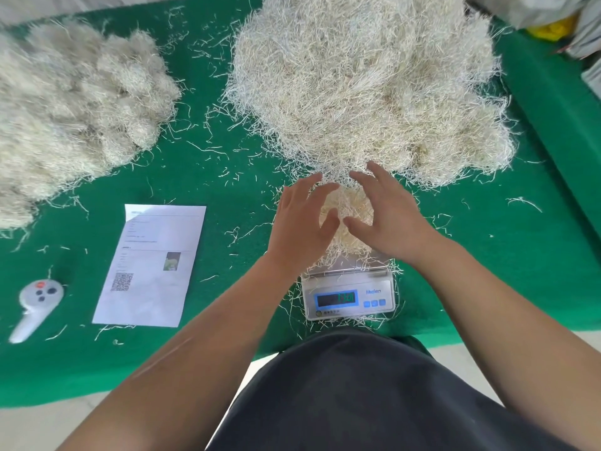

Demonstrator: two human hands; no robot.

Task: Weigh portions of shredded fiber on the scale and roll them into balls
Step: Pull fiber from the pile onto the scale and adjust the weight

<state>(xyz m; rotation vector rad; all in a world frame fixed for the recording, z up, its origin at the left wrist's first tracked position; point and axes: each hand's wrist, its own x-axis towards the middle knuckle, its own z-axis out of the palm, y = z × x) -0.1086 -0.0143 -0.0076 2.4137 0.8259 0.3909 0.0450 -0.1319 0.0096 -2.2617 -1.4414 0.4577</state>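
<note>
A small portion of shredded fiber (349, 211) is sitting on the platform of the scale (348, 296), and both hands are hovering at its sides. The left hand (304, 222) is lying against the portion's left edge with fingers spread and nearly straight; the right hand (388, 216) is cupping the right edge, fingers relaxed and splayed, gripping nothing. The portion is showing between the two thumbs. The scale's display is glowing green, though the digits are too blurred to read. Just beyond the fingertips the big loose fiber pile (367, 79) is spreading over the green mat (227, 177). Rolled fiber balls (65, 102) are heaped at far left, with a printed sheet (153, 265) and a white remote (37, 302) lying nearer.
</note>
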